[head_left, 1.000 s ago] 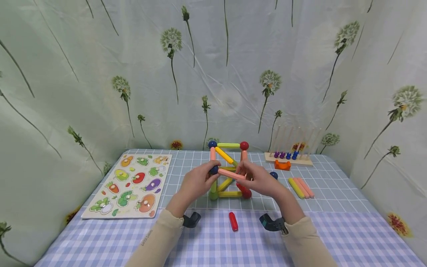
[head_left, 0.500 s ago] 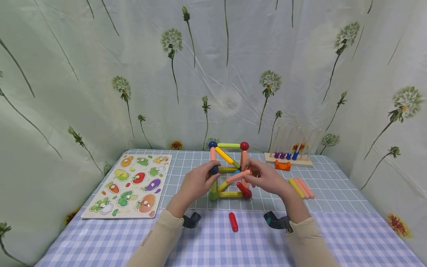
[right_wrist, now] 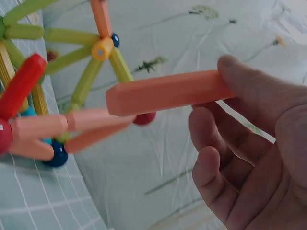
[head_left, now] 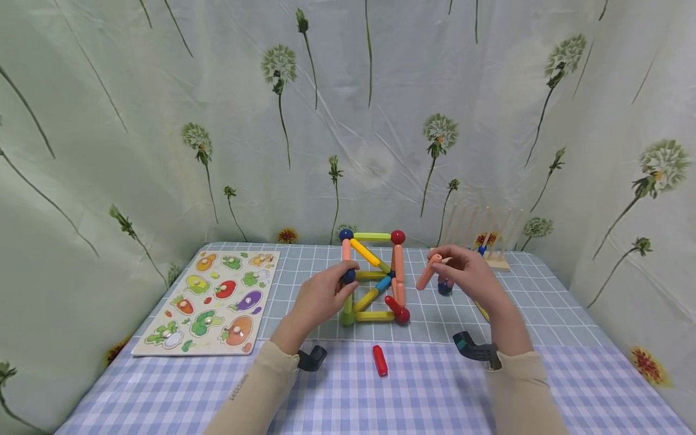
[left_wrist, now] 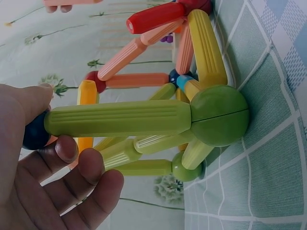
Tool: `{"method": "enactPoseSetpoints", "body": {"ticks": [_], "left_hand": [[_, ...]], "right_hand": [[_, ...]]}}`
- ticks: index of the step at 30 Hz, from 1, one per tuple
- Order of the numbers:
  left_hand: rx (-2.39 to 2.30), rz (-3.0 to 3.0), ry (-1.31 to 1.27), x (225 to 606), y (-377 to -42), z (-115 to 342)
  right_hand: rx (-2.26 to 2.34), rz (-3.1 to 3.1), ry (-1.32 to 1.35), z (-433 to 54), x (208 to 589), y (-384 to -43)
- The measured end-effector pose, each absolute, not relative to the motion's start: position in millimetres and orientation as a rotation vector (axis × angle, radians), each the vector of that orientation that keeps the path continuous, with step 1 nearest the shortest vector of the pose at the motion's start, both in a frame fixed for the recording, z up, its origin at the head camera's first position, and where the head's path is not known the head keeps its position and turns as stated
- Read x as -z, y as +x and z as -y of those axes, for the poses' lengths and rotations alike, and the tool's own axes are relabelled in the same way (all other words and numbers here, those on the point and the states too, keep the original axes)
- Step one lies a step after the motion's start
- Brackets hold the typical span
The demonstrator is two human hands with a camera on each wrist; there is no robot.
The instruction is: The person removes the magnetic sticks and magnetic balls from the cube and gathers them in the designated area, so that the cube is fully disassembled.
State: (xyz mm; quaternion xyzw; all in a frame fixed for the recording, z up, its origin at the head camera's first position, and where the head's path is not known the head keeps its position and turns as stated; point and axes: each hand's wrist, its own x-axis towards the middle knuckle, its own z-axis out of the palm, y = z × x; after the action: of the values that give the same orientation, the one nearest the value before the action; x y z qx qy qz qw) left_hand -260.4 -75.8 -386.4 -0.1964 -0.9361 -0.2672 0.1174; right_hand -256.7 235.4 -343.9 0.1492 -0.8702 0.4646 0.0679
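My left hand (head_left: 323,293) pinches a dark blue ball (left_wrist: 34,132) between thumb and fingers. That ball sits at the end of an upright green stick (left_wrist: 120,118), whose lower end meets a green ball (left_wrist: 220,116) on the table. These belong to a frame of magnetic sticks and balls (head_left: 372,237). To the frame's right, my right hand (head_left: 469,277) pinches one end of a salmon-pink stick (right_wrist: 168,91). The stick is in the air, apart from the frame. A short red stick (head_left: 393,304) juts up from the frame's lower right red ball (head_left: 402,315).
A loose red stick (head_left: 380,360) lies in front of the frame. Below the right hand is another dark blue ball (head_left: 444,289). A vegetable puzzle board (head_left: 261,344) lies at left. A wooden peg rack (head_left: 499,263) stands back right, partly hidden; the right arm covers most sticks there.
The right hand has carried the pink stick away from the left hand's blue ball, out to the right of the frame, and tilted it up. The left hand has stayed in place.
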Motion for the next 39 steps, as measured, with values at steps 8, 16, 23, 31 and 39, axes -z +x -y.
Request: {"method": "enactPoseSetpoints", "body": {"ticks": [8, 16, 23, 31, 39], "left_hand": [[0.792, 2.74, -0.576, 386, -260, 76], [0.785, 2.732, -0.581, 386, -260, 76], [0.784, 2.737, -0.587, 386, -260, 76], [0.804, 2.734, -0.587, 386, -260, 76], [0.802, 2.736, -0.585, 387, -260, 76]], "right_hand": [[-1.33, 2.739, 0.305, -260, 349, -263], [-1.24, 2.85, 0.111, -277, 358, -268], [-1.178, 2.939, 0.012, -286, 374, -272], [-1.004, 3.061, -0.07, -297, 388, -276], [-0.942, 3.116, -0.191, -301, 399, -279]]}}
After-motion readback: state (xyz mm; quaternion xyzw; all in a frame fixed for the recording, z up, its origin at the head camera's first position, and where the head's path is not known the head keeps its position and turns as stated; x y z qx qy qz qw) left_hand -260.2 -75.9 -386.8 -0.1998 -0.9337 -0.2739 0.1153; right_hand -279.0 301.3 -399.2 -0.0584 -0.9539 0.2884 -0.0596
